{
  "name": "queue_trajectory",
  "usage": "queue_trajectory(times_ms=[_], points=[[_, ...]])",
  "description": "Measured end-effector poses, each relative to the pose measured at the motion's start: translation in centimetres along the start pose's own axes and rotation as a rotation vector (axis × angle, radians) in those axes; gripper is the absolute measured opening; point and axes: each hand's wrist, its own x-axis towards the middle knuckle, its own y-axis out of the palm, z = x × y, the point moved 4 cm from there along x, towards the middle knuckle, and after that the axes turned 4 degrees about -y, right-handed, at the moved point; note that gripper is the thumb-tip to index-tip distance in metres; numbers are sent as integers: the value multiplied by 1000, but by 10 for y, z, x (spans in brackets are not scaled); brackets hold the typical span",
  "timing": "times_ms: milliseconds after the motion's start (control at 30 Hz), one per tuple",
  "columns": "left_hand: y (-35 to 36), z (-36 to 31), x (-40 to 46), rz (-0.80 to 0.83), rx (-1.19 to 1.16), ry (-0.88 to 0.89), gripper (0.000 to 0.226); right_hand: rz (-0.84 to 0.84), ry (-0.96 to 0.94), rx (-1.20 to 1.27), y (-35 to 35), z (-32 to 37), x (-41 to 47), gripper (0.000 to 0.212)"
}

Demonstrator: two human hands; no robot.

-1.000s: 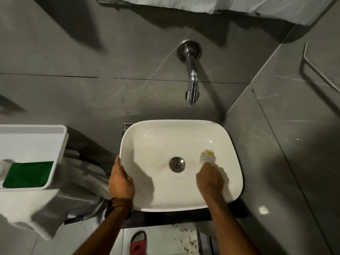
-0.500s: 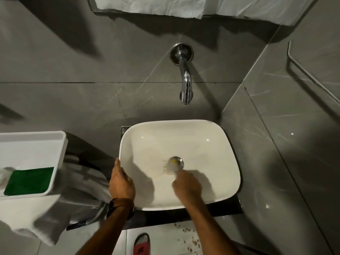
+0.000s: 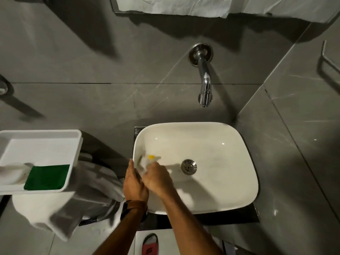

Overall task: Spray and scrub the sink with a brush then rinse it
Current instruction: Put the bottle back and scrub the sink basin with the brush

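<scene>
A white basin sink point(image 3: 239, 190) stands on a dark slab, with a metal drain point(image 3: 189, 166) near its middle. My right hand point(image 3: 158, 179) grips a small white brush point(image 3: 147, 160) with a yellow spot and presses it against the sink's left inner wall. My left hand point(image 3: 133, 183) holds the sink's left rim, a brown watch strap on its wrist. The two hands touch. A chrome faucet point(image 3: 204, 83) juts from the grey wall above the basin; no water runs from it.
A white tray point(image 3: 42, 144) at the left holds a green sponge point(image 3: 47, 177) and a blurred white object. A grey cloth point(image 3: 77, 205) hangs below it. White towels point(image 3: 174, 6) hang at the top, a metal bar point(image 3: 329, 59) on the right wall, a red sandal point(image 3: 150, 245) on the floor.
My right hand has swept the brush from the sink's right side, across the drain, to the left inner wall beside my left hand. The view has shifted left.
</scene>
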Motion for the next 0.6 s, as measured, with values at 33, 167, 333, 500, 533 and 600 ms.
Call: queue_trajectory(times_ms=[33, 167, 333, 500, 533, 600], points=[[0, 1, 0, -16, -10, -12, 50, -41, -1, 105, -6, 7, 13, 33], [2, 3, -1, -45, -32, -73, 46, -132, 7, 404, -17, 7, 36, 39], [-1, -1, 1, -77, -51, -59, 47, 207, -50, -39, -14, -30, 0, 40], [0, 0, 1, -74, -56, -67, 52, 69, 215, -533, -80, -103, -45, 38], [1, 0, 1, -72, -56, -62, 52, 10, 266, -574, -93, -115, -50, 38], [1, -1, 1, -74, -51, -58, 52, 48, 295, -594, -97, -126, -60, 42]])
